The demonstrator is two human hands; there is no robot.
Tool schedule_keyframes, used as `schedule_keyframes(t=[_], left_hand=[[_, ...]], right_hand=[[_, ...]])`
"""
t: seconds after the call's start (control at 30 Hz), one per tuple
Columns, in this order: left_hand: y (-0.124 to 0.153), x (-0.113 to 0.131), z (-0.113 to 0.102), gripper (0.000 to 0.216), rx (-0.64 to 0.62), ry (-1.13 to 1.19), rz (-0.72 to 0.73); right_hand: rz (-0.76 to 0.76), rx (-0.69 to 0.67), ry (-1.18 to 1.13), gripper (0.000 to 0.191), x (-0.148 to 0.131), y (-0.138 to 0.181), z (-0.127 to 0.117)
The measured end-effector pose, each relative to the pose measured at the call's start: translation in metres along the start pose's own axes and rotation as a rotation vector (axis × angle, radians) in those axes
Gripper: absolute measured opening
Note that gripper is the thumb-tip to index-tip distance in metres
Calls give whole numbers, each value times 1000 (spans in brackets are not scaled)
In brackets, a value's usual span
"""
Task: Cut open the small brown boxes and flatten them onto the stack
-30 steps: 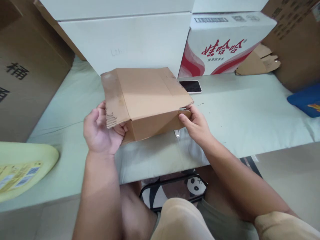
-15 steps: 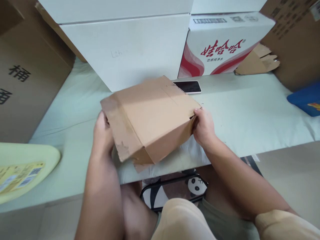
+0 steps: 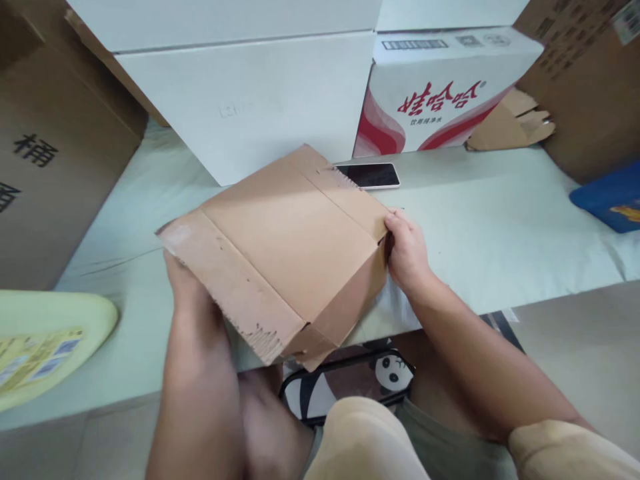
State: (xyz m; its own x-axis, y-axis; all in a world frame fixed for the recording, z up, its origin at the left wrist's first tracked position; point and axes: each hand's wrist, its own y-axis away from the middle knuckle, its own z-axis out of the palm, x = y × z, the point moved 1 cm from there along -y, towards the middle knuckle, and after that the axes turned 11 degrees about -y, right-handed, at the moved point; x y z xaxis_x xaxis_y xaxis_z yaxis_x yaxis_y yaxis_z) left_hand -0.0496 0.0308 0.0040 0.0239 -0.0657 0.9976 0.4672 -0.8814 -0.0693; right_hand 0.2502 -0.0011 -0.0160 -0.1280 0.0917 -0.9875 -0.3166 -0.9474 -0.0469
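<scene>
A brown cardboard box (image 3: 285, 233) is tilted above the cloth-covered surface, with creased flaps and ragged, torn edges. My right hand (image 3: 407, 250) grips its right corner, thumb on top and fingers curled underneath. At the left flap, my left hand (image 3: 187, 283) holds the box from below; the cardboard hides its fingers. Just behind the box lies a smartphone (image 3: 377, 175) with a dark screen, partly covered by the box's far flap.
White cartons (image 3: 240, 107) stand at the back, beside a red-and-white water carton (image 3: 425, 113). Large brown boxes (image 3: 65, 153) rise at the left and right. A pale green plastic object (image 3: 60, 313) sits left, a blue item (image 3: 607, 197) right. A torn cardboard piece (image 3: 510, 123) lies behind.
The box has turned, its left flap swinging outward and flattening. My left hand has moved left and slipped further under the flap; my right hand has hardly moved.
</scene>
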Motion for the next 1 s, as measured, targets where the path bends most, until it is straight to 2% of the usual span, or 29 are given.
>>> schedule_keyframes(t=[0.13,0.2,0.23,0.3,0.4,0.47,0.53,0.57,0.63,0.7,0.73,0.8,0.83,0.9,0.97,1.0], left_hand=[[8,14,6,41,-162,253,-43],[7,16,5,38,-180,364,-12],[5,16,4,37,-165,392,-1],[0,13,1,35,-136,421,3],[-2,11,-3,29,-141,418,28],[2,14,-5,38,-195,411,89],[9,17,-5,51,-271,400,131],[12,18,-4,54,-263,384,132],[14,17,-3,54,-128,334,75],[12,13,-1,52,41,317,-14],[10,12,1,50,80,329,-54],[5,10,4,41,69,384,-90],[4,10,5,36,46,412,-87],[2,13,6,30,-23,442,-130],[3,16,5,32,-57,443,-224],[4,17,4,36,-56,436,-268]], right_hand=[[-103,1,297,27,1,-6,-7],[-140,19,351,37,4,-9,-10],[-114,29,318,45,7,-10,-11],[43,10,148,57,11,-10,-10],[299,-124,-148,57,14,-8,-3],[345,-152,-236,53,13,-6,1],[293,-102,-268,53,9,-6,2],[263,-80,-273,54,7,-5,2],[255,-118,-277,58,2,-2,2],[320,-279,-249,61,-3,4,5],[366,-381,-223,62,-5,8,6],[425,-515,-176,63,-9,17,10],[435,-524,-160,64,-11,20,10],[422,-433,-152,65,-15,23,5],[354,-249,-156,65,-24,22,-10],[288,-112,-151,63,-30,21,-23]])
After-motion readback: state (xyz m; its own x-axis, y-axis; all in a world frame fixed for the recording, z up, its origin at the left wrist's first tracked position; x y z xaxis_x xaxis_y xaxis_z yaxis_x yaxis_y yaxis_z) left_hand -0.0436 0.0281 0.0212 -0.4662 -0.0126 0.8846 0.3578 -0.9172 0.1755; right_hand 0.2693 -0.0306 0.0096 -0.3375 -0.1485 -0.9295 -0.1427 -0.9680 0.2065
